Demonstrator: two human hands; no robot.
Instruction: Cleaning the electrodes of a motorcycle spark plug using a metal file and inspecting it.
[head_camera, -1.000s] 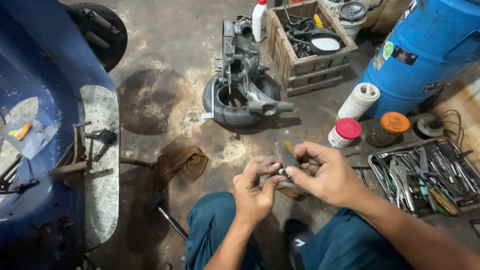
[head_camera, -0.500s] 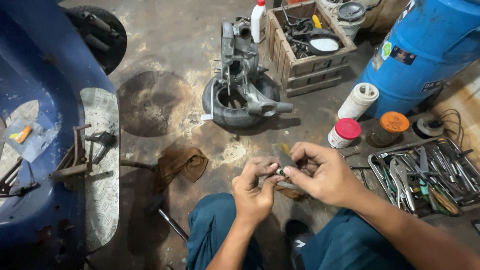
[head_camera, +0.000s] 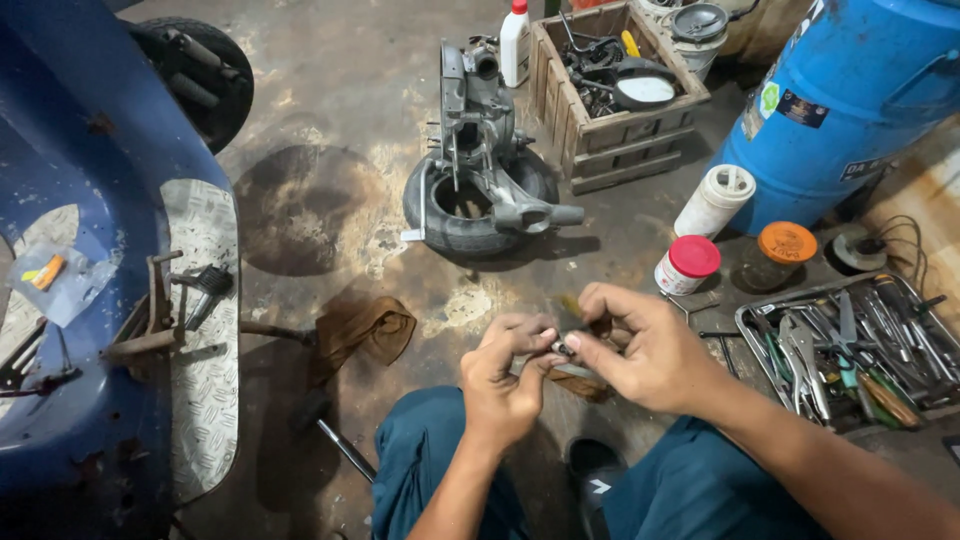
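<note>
— What is nearest the camera on this workshop floor?

— A seated person's knees in teal trousers (head_camera: 690, 490), and above them two bare hands meeting over the concrete. The left hand (head_camera: 505, 375) and the right hand (head_camera: 640, 345) pinch one small metal part (head_camera: 562, 347) between their fingertips, thumbs and forefingers closed on it from either side. The part is too small to tell what it is.

— And just around the hands?

— A brown rag (head_camera: 365, 328) lies crumpled to the left, with a thin metal rod (head_camera: 345, 450) on the floor near the left knee. To the right sits a metal tray (head_camera: 760, 345) crowded with pliers, wrenches and screwdrivers.

— Farther out?

— Beyond the right hand stand a white jar with a red lid (head_camera: 686, 265), a dark tin with an orange lid (head_camera: 785, 245) and a white plastic container (head_camera: 715, 200), all close to a large blue drum (head_camera: 850, 100). At mid-floor an engine casing (head_camera: 480, 140) rests on a small tyre (head_camera: 450, 215). Behind it is a wooden crate (head_camera: 600, 150) of parts, with a white bottle (head_camera: 515, 45) just beside it.

— The left edge?

— A blue scooter body (head_camera: 70, 200) with a ridged metal footboard (head_camera: 200, 340), and a black wheel (head_camera: 205, 75) at the far end.
</note>
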